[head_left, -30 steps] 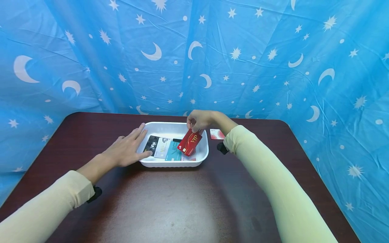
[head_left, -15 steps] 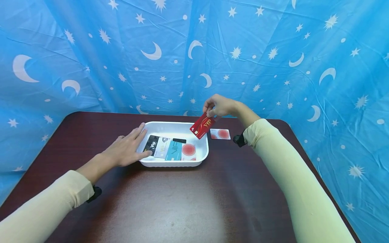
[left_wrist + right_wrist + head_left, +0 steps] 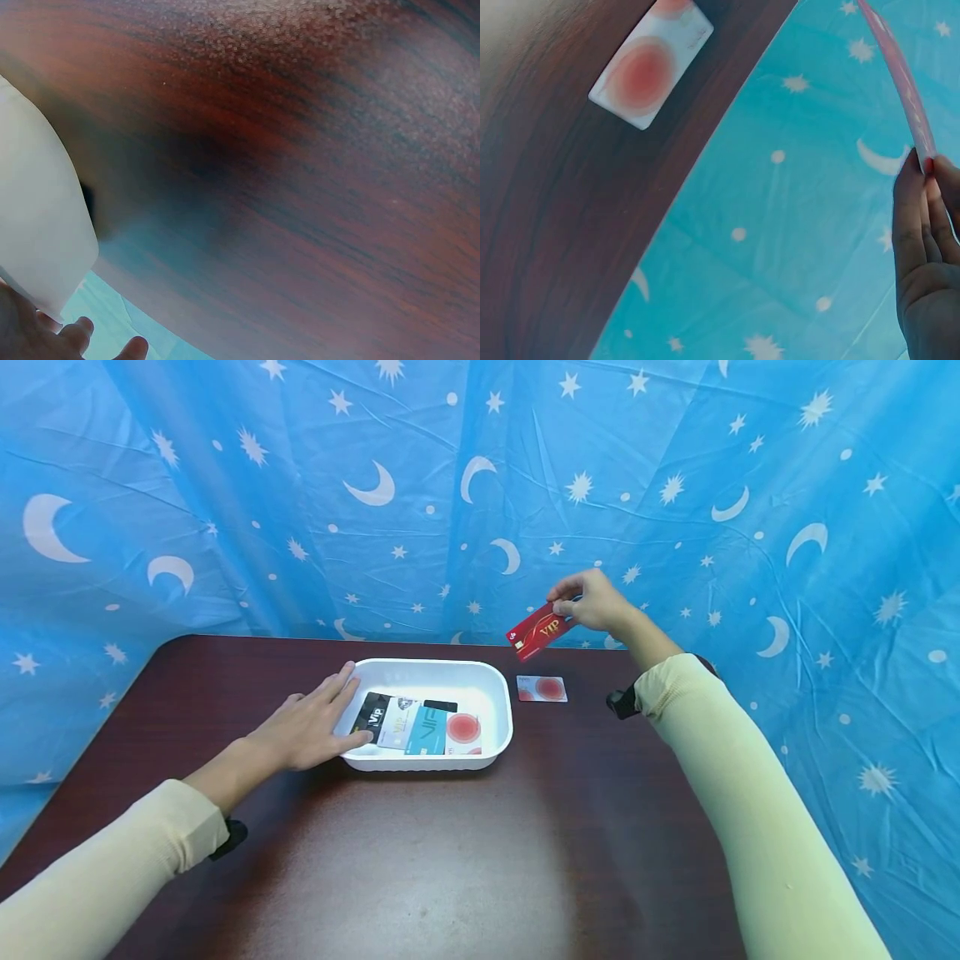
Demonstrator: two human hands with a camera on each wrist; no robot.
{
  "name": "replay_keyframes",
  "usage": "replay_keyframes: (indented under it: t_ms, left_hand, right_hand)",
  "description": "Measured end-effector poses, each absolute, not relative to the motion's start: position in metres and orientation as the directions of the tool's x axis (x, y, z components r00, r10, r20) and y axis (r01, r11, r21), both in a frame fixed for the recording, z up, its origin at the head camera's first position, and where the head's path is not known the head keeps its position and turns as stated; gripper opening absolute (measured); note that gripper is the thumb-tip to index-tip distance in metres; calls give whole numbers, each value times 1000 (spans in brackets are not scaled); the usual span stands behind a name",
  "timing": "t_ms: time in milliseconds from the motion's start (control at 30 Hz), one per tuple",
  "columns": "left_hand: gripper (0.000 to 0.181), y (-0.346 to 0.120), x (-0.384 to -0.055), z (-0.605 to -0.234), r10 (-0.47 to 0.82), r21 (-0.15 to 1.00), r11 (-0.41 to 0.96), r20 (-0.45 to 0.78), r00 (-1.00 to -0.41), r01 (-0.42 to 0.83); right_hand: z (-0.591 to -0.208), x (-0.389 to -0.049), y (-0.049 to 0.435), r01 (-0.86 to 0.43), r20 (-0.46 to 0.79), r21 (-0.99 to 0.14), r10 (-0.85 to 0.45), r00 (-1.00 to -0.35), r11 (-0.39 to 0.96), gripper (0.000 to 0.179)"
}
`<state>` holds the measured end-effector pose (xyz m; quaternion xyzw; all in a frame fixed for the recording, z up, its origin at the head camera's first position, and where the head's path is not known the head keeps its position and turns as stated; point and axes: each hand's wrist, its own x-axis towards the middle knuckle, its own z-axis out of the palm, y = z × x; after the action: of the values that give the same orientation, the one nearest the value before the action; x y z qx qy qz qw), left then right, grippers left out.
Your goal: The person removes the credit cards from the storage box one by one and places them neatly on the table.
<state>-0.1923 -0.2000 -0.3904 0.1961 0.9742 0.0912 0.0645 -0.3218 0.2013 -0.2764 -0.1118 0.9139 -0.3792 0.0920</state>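
Note:
My right hand (image 3: pixel 596 602) pinches a red VIP card (image 3: pixel 538 632) by one end, raised above the back of the table. The right wrist view shows that red card (image 3: pixel 901 82) edge-on between thumb and fingers (image 3: pixel 909 217). My left hand (image 3: pixel 311 727) rests with straight fingers on the left rim of a white tray (image 3: pixel 480 672). Inside the tray lie a black card (image 3: pixel 372 713), a white VIP card (image 3: pixel 397 723), a teal card (image 3: pixel 427 732) and a white card with a red circle (image 3: pixel 463 728). In the left wrist view the tray (image 3: pixel 37 195) shows only its outer wall.
Right of the tray, a white card with a red circle (image 3: pixel 542 688) lies flat on the dark wooden table (image 3: pixel 465 860). A further dark card (image 3: pixel 441 705) is partly covered inside the tray. Behind the table hangs a blue curtain (image 3: pixel 420 560) with moons and stars.
My right hand has lifted the red card out of the tray and carried it up and right, past the rim. The left hand stays on the tray.

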Motion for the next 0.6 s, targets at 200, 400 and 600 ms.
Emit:
replay_keyframes:
  t_ms: [200,400,600]
  left_hand:
    - [93,-200,-192,-390,395,197,907,-87,-914,373]
    - [93,-200,-192,-390,395,206,905,-89,-914,372]
    - [93,-200,-193,-390,393,201,907,-88,-915,370]
  right_hand:
    - [-285,-322,219,-121,-20,-703,-189,-982,701,28]
    - [-299,-320,238,-90,-19,-689,-141,-990,719,29]
    - [-316,-316,258,-50,-30,-682,-97,-995,730,30]
